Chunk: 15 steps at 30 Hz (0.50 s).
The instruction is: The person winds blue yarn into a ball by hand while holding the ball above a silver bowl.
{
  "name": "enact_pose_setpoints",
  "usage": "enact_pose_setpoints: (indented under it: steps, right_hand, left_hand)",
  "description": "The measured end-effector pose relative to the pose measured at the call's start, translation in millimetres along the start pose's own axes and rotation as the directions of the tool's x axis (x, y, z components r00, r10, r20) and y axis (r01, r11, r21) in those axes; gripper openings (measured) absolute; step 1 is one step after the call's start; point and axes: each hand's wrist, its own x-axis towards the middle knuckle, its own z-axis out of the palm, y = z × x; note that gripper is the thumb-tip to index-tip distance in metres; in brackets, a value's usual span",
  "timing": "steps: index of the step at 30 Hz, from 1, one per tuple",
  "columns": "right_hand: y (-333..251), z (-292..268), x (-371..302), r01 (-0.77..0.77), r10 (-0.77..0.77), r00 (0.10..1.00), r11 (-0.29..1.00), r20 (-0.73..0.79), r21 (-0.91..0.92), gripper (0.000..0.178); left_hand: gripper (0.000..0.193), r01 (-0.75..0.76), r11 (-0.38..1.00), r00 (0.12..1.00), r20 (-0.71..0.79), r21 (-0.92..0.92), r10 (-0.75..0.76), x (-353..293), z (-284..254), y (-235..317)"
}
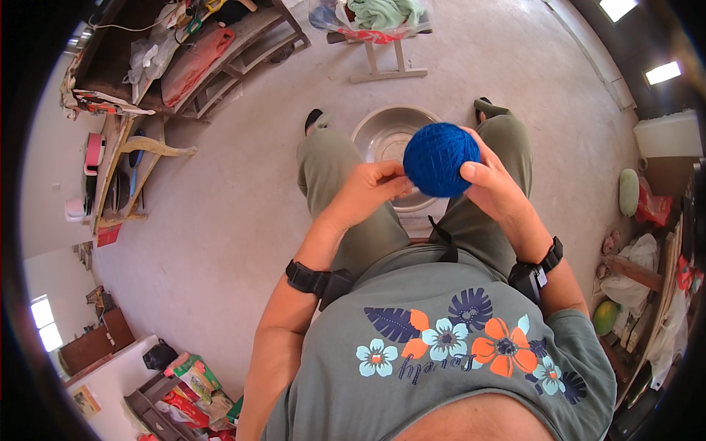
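Note:
A round ball of deep blue yarn (440,159) is held up in front of me, over the space between my knees. My right hand (491,175) grips its right side, thumb on the near face and fingers going behind it. Close against the ball's left side, my left hand (376,189) has its thumb and fingers pinched together. What lies in that pinch is too small to make out. Below and beyond the ball, a wide metal basin (371,131) rests on the floor between my feet, partly hidden by the ball and my hands.
A small stand (386,60) bearing a plastic bag and pale green cloth is ahead. Wooden shelving (243,55) with bags and tools fills the far left. At right are a green melon (628,192) and a cluttered rack. Packages (193,378) sit at the lower left.

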Motion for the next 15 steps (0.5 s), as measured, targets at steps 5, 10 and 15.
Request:
enact_pose_setpoints:
  steps: [5,10,15]
  right_hand:
    - [3,10,7,0.046,-0.036,0.995,0.993,-0.096,0.111,0.074]
    - [12,7,13,-0.016,-0.134,0.96,0.852,-0.247,-0.524,0.075]
    - [17,-3,4,-0.052,-0.052,0.986,0.811,-0.16,-0.583,0.072]
  left_hand:
    - [0.017,0.07,0.997,0.988,0.14,-0.012,-0.068,-3,9,4]
    - [0.014,-0.043,0.999,0.955,0.295,0.015,0.036,-10,5,16]
    - [0.009,-0.123,0.992,0.97,0.208,-0.029,0.127,-11,-3,28]
